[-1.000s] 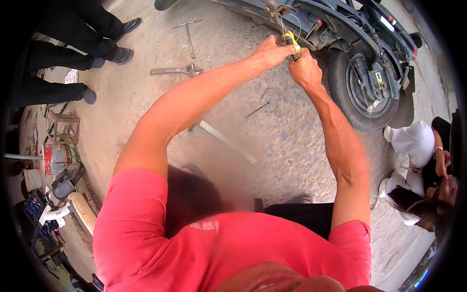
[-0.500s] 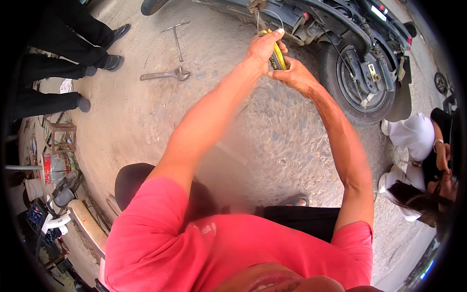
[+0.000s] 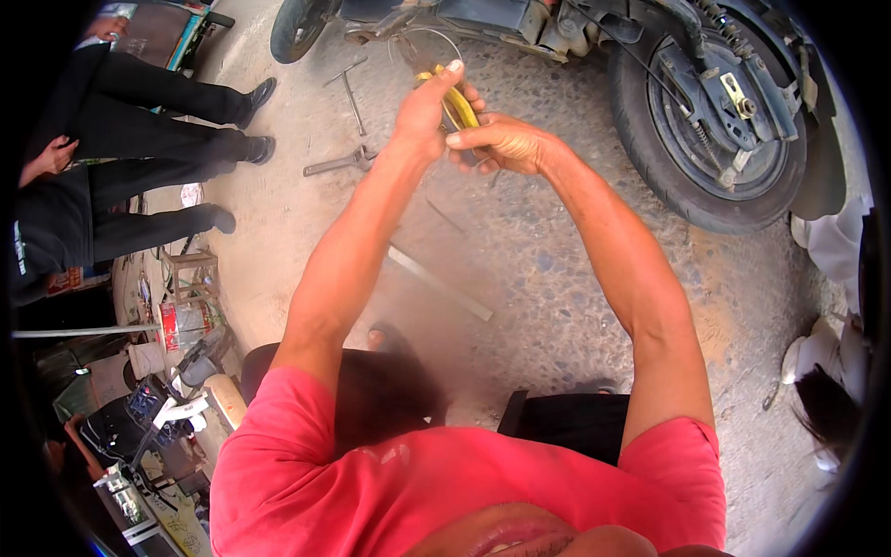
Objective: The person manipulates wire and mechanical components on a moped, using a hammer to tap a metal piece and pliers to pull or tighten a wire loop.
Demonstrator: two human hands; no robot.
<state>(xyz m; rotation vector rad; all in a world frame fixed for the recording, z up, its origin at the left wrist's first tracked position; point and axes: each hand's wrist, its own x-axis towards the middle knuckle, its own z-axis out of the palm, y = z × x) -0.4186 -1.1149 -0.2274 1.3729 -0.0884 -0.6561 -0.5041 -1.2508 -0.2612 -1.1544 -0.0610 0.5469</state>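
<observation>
Yellow-handled pliers are held out in front of me, above the ground near the motorcycle. My left hand is closed around their handles, thumb pointing up along them. Against the lower handle ends, my right hand also grips the pliers, its thumb reaching toward my left palm. A thin wire curves in a loop around the jaw end; exactly how it meets the jaws is too blurred to tell. Behind the hands stands a dark motorcycle with its rear wheel to the right.
An adjustable wrench and a T-handle tool lie left of my hands. Closer to me is a flat metal strip. People in black trousers stand at left, near a small stool. Someone in white is at right.
Both hands, still on the pliers, have moved left, nearer the wrench and away from the motorcycle's underside. The view has shifted, bringing the metal strip into clearer sight.
</observation>
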